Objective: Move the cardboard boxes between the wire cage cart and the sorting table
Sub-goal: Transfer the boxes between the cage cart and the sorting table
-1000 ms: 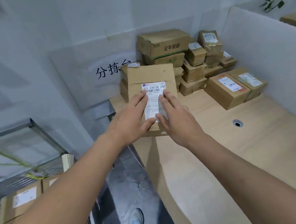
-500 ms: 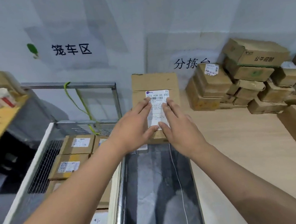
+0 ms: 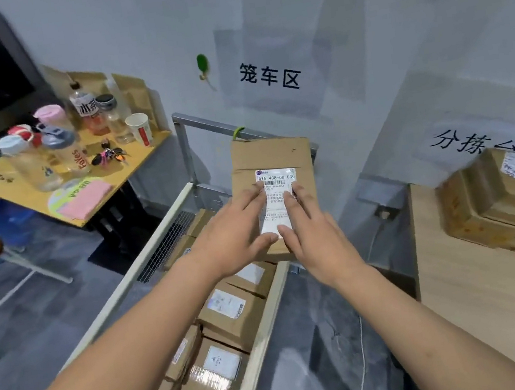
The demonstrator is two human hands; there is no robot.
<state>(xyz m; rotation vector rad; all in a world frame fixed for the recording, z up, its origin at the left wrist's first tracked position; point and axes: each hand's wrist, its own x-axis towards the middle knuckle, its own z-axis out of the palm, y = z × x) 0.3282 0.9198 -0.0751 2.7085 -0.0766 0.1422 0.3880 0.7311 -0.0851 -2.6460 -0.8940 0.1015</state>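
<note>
Box [image 3: 272,156] carried above the far end of the cart [image 3: 166,220], left hand [image 3: 235,235] and right hand [image 3: 318,239] side by side with straight fingers flat on its label, probably steadying it for lowering onto the packed boxes [image 3: 231,319] inside.

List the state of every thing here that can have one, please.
Box: held in the air, label towards the camera.
Left hand: fingers flat on the box.
Right hand: fingers flat on the box.
Cart: top open.
Cart boxes: packed, labels up.
Table boxes: stacked.
Cup: upright.
</note>
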